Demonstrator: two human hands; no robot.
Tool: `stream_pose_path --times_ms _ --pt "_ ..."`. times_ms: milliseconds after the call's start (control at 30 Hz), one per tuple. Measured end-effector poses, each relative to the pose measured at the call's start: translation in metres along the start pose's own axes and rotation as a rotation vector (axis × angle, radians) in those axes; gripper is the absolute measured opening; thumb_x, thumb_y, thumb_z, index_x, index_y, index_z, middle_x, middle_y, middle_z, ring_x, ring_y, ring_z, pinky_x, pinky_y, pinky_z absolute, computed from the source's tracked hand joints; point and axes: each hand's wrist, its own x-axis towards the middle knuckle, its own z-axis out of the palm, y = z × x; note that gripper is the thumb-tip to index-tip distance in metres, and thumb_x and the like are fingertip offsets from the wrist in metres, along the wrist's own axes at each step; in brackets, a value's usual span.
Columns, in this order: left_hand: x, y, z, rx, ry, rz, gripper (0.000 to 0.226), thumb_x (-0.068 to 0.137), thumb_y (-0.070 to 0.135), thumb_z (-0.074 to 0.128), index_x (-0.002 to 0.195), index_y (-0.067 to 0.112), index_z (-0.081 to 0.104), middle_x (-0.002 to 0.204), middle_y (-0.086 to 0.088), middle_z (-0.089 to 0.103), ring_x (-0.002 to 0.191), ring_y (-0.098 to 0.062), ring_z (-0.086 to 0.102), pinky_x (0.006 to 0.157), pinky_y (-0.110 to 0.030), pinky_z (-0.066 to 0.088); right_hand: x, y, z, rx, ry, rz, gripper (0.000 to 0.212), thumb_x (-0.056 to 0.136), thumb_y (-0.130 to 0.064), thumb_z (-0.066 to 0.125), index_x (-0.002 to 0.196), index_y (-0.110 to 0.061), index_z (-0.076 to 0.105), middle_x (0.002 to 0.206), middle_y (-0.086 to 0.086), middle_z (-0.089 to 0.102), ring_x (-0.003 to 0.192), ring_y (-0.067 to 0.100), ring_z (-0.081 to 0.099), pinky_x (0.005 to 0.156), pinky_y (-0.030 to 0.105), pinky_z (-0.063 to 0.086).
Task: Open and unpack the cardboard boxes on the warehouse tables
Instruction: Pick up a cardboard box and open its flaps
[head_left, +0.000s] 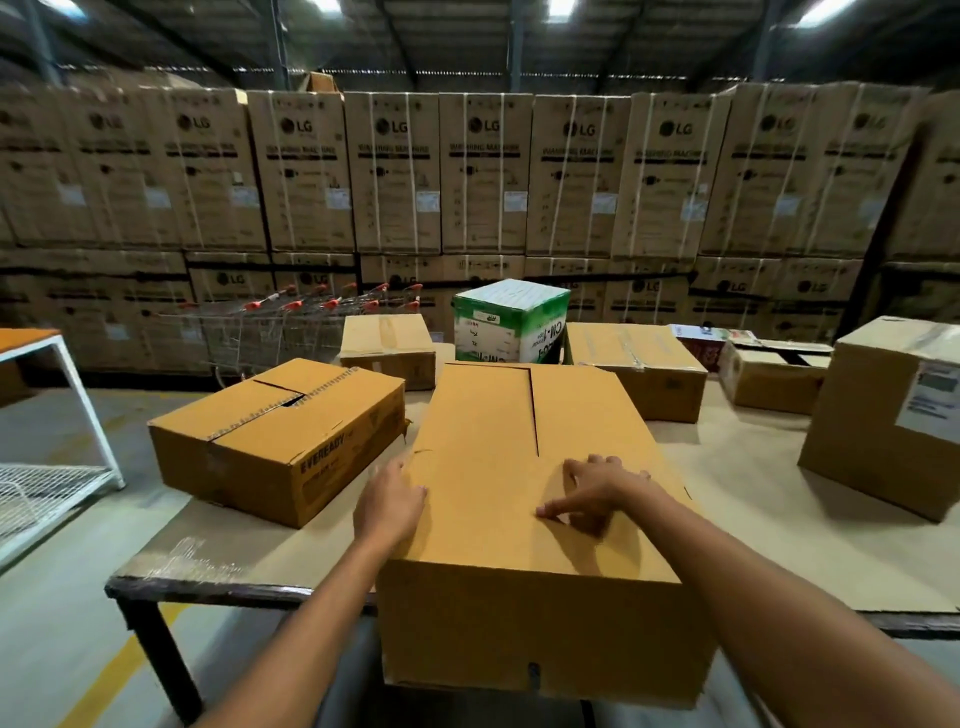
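Brown desk (753, 519) carries the big plain box (519, 519), which overhangs its near edge, with an EVEREADY box (275, 436) just left of it. The left hand (389, 499) lies flat against the big plain box's left edge. The right hand (602, 491) rests loosely spread fingers on its top.

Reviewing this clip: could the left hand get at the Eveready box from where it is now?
Probably yes. The left hand rests at the left edge of the big plain box, and the Eveready box lies just to its left on the table, with nothing visible between them.
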Motion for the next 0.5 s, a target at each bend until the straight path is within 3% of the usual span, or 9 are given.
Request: stream_pose_path --times_ms 167,267,333,400,500 --pt "-0.009 0.005 0.002 -0.253 -0.029 -0.079 0.048 0.096 0.034 0.059 0.14 0.021 0.046 0.133 -0.003 0.056 0.117 -0.023 0.056 0.093 -0.038 0.05 -0.007 0.01 -0.022 -0.016 0.046 -0.032 0.129 0.045 -0.088 0.068 0.154 -0.033 0.026 0.158 0.008 0.023 0.146 0.035 0.018 0.111 0.073 0.019" --pt "-0.014 0.01 -0.011 -0.35 0.037 -0.096 0.041 0.1 0.038 0.05 0.137 0.019 0.047 0.129 -0.004 0.057 0.107 -0.02 0.055 0.084 -0.034 0.046 -0.02 0.013 -0.047 -0.067 0.213 -0.055 0.104 0.054 -0.08 0.075 0.14 -0.029 0.046 0.144 0.007 0.039 0.133 0.029 0.032 0.106 0.067 0.033" --pt "-0.018 0.014 -0.022 -0.426 0.094 -0.075 0.039 0.102 0.047 0.041 0.129 0.021 0.052 0.122 -0.003 0.06 0.106 -0.021 0.057 0.087 -0.038 0.049 -0.036 0.012 -0.066 -0.02 0.368 -0.108 0.08 0.059 -0.073 0.078 0.122 -0.028 0.057 0.124 0.003 0.051 0.11 0.02 0.044 0.093 0.049 0.046" --pt "-0.027 0.023 -0.035 -0.67 0.135 -0.118 0.052 0.102 0.058 0.029 0.12 0.019 0.059 0.116 -0.003 0.063 0.107 -0.025 0.061 0.09 -0.042 0.051 -0.059 0.014 -0.082 0.019 0.484 -0.163 0.065 0.062 -0.068 0.08 0.107 -0.025 0.059 0.107 -0.001 0.057 0.092 0.015 0.053 0.076 0.035 0.049" --pt "-0.038 0.037 -0.055 -1.018 0.135 -0.228 0.073 0.099 0.066 0.019 0.099 0.011 0.065 0.096 -0.008 0.069 0.088 -0.022 0.064 0.073 -0.034 0.052 -0.097 0.017 -0.091 0.048 0.596 -0.224 0.053 0.065 -0.062 0.082 0.092 -0.025 0.055 0.093 -0.002 0.064 0.081 0.016 0.059 0.073 0.036 0.056"
